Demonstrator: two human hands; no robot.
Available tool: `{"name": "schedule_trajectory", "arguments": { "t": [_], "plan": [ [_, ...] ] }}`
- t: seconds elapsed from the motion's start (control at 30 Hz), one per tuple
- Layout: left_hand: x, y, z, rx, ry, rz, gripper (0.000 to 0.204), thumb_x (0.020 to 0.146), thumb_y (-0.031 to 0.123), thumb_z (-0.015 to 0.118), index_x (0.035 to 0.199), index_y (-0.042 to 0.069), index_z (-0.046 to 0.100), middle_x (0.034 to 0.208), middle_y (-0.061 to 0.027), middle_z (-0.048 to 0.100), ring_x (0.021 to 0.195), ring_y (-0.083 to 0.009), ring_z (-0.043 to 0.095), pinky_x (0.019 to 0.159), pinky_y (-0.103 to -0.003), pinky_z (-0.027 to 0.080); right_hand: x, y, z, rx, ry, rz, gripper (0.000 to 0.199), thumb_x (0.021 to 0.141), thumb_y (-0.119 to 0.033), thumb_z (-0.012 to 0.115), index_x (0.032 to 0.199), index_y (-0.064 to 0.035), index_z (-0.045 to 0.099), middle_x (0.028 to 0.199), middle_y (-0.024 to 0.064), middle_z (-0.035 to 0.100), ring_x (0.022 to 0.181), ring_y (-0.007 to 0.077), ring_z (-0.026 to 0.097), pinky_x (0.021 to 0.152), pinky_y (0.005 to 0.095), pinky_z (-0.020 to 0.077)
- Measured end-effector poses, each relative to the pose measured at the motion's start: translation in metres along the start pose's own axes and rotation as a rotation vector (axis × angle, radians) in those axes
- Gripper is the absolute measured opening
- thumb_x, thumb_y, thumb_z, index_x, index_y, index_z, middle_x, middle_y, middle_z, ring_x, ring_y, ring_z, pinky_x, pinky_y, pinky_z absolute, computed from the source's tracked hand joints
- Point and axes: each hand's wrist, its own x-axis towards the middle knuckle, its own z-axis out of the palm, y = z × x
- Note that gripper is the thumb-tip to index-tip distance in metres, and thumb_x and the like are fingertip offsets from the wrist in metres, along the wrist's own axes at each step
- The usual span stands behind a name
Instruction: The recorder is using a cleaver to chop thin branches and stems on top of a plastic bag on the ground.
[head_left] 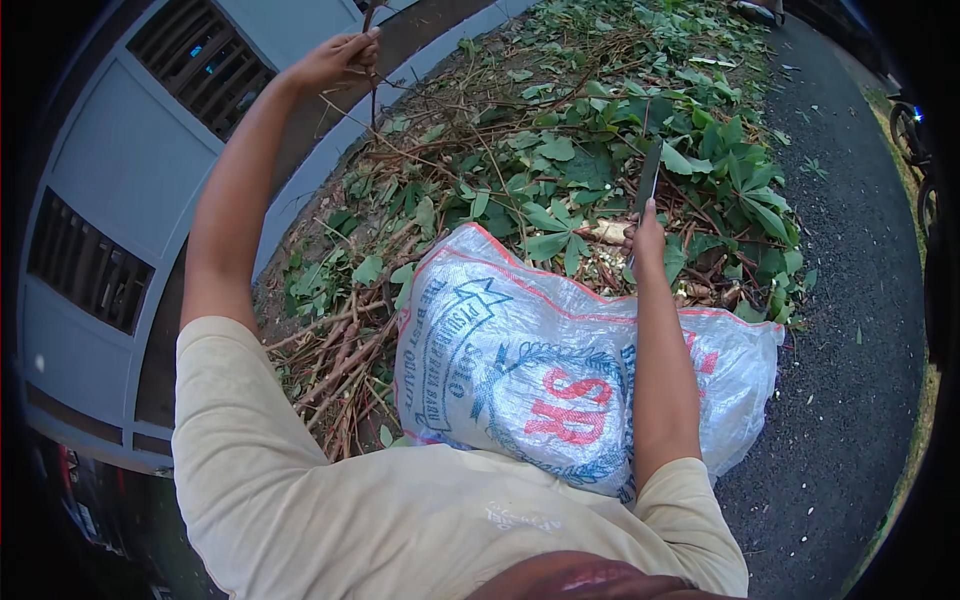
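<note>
From above, my left hand [335, 62] is raised high, fingers pinching a thin brown stem [372, 85]; my right hand [645, 235] reaches forward, fist wrapped round a knife [648, 180] over the white woven sack [540, 370] with blue-and-red print beside the leaf pile [600, 150]

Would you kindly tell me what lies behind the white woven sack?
Behind the white woven sack lies a heap of cut green leaves and brown stems. Whatever is under or inside the sack is hidden.

Dark asphalt ground [850, 330] fills the right; a white woven sack [540, 370] lies at centre, a heap of cut leafy branches [600, 150] above it.
</note>
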Motion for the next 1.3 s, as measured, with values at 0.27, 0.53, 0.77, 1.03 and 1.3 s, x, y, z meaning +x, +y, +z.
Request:
{"name": "schedule_trajectory", "arguments": {
  "t": [0.27, 0.53, 0.77, 1.03, 1.3],
  "plan": [
    [-0.074, 0.068, -0.168, -0.427, 0.383, 0.212, 0.038, 0.107, 0.046, 0.053, 0.091, 0.012, 0.050, 0.087, -0.0004, 0.050, 0.092, -0.0158, 0.058, 0.100, -0.039, 0.051, 0.008, 0.005, -0.007, 0.251, 0.025, 0.090, 0.059, 0.101, -0.068, 0.043, 0.093, -0.0105, 0.050, 0.060, -0.0009, 0.041, 0.045, 0.0138, 0.039, 0.042, 0.0308, 0.0332],
    [-0.181, 0.117, -0.255, -0.339, 0.394, 0.134, 0.036, 0.110, 0.043, 0.048, 0.091, 0.013, 0.048, 0.091, 0.0009, 0.049, 0.095, -0.0175, 0.056, 0.098, -0.034, 0.046, 0.016, 0.006, -0.010, 0.239, 0.001, 0.128, 0.058, 0.098, -0.073, 0.045, 0.093, -0.0148, 0.046, 0.058, -0.0036, 0.035, 0.044, 0.0111, 0.033, 0.042, 0.0274, 0.0267],
    [-0.193, 0.157, -0.196, -0.376, 0.282, 0.283, 0.034, 0.111, 0.043, 0.042, 0.099, 0.013, 0.051, 0.084, 0.0004, 0.049, 0.087, -0.0185, 0.057, 0.103, -0.045, 0.049, -0.004, -0.001, 0.004, -0.170, 0.047, -0.078, 0.059, 0.104, -0.064, 0.043, 0.088, -0.0078, 0.053, 0.056, -0.0006, 0.041, 0.044, 0.0137, 0.040, 0.042, 0.0329, 0.0304],
    [-0.117, 0.112, -0.044, -0.266, 0.152, 0.137, 0.047, 0.111, 0.049, 0.038, 0.089, 0.009, 0.050, 0.092, -0.0033, 0.054, 0.105, -0.0191, 0.060, 0.109, -0.038, 0.047, -0.082, -0.029, 0.055, -0.389, -0.553, -0.374, 0.052, 0.108, -0.047, 0.047, 0.086, -0.0022, 0.060, 0.060, -0.0027, 0.039, 0.055, 0.0081, 0.037, 0.051, 0.0282, 0.0294],
    [-0.125, 0.050, 0.015, -0.150, 0.548, 0.119, 0.054, 0.110, 0.052, 0.040, 0.087, 0.006, 0.056, 0.095, -0.0086, 0.062, 0.099, -0.0238, 0.065, 0.101, -0.044, 0.049, -0.164, -0.062, 0.103, -0.675, -0.714, -0.649, 0.052, 0.106, -0.051, 0.050, 0.093, -0.0012, 0.060, 0.063, 0.0165, 0.057, 0.058, 0.0333, 0.056, 0.058, 0.0453, 0.0435]
  ]
}}
